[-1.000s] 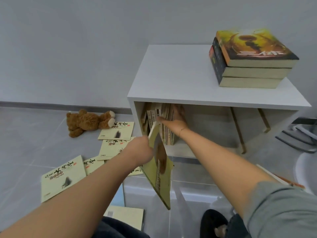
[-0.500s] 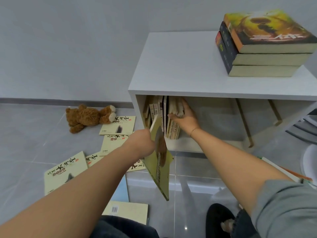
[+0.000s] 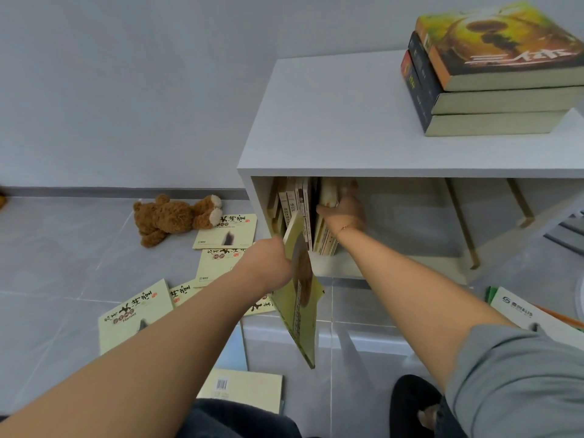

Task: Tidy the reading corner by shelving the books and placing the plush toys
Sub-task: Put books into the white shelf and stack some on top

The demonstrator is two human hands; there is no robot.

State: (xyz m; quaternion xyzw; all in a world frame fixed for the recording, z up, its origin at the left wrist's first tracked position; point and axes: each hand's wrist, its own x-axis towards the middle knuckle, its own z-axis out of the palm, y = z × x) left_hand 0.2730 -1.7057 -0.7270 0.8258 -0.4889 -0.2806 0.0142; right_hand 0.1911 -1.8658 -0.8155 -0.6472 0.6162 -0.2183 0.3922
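Fingers of the left hand [image 3: 274, 259] are closed on a thin yellow book [image 3: 301, 295], its upper corner tipped toward the gap in the shelf [image 3: 395, 159], long axis sloping down toward the person. The right hand [image 3: 343, 211] presses the standing books [image 3: 305, 213] aside, fingers wrapped round them. More books [image 3: 136, 314] and a teddy bear [image 3: 175, 216] lie on the floor to the left
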